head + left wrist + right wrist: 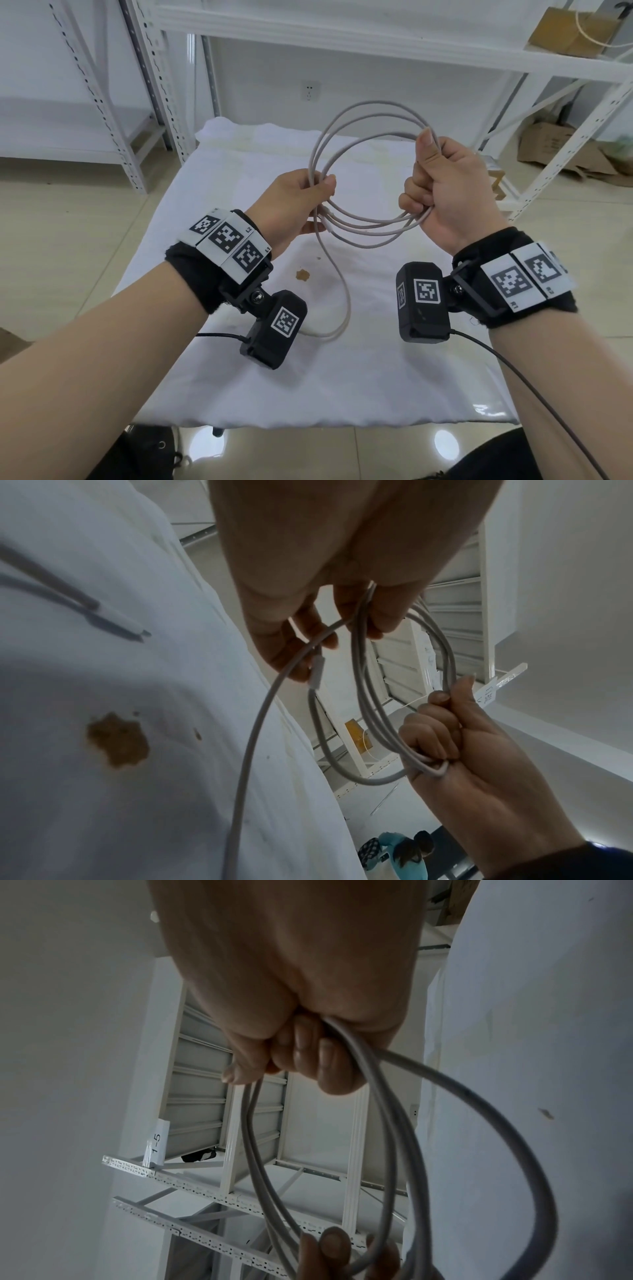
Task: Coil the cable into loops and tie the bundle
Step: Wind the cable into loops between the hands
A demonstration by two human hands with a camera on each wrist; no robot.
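A light grey cable is wound into several round loops, held in the air above the white cloth. My left hand pinches the loops' left side between thumb and fingers. My right hand grips the right side in a fist, thumb up along the strands. A loose tail hangs from the left hand down to the cloth and curls back under the left wrist camera. In the left wrist view a white connector shows by my left fingers. The right wrist view shows my right fingers curled round the strands.
The cloth covers a small table and carries a brown stain. White metal shelving stands behind and at both sides, with cardboard boxes at the right. Black wrist-camera leads trail over the cloth. Tiled floor surrounds the table.
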